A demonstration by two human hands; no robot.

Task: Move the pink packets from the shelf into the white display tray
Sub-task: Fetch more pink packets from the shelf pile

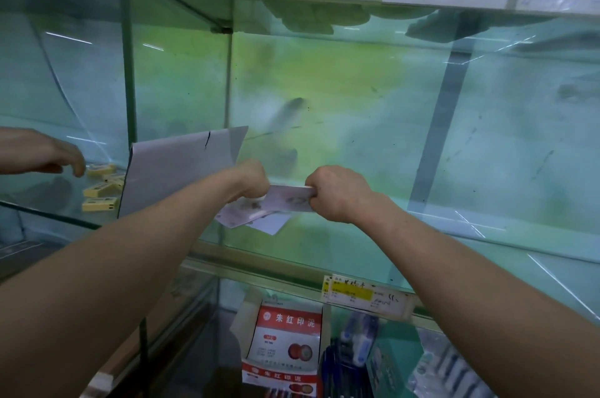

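Presently:

1. The packets [289, 199], a thin pink stack, are being held just above the glass shelf [389, 209]. Their long axis is running left to right, roughly level.
2. The left hand [251, 181] is gripping the stack's left end, closed into a fist round it.
3. The right hand [337, 193] is clamping the right end, with fingers curled over the top edge. Both grips are tight on the stack.
4. The loose packets [259, 222], a few more, are lying on the shelf directly beneath the held stack and are partly hidden by it.
5. The tray [175, 170], white card, is standing upright left of the stack, just behind the left forearm. Its inside is not showing, so which way it opens cannot be told.
6. The tray is lying leftward of the grip, along the stack's own axis, and the left hand is nearer to it. By judgement, the coming move is calling for a leftward carry, left end leading and right hand steadying.
7. The other hand [48, 154], a second person's, is hovering by the yellow boxes [99, 191] at far left. The red boxes [285, 332] are sitting on a lower level.
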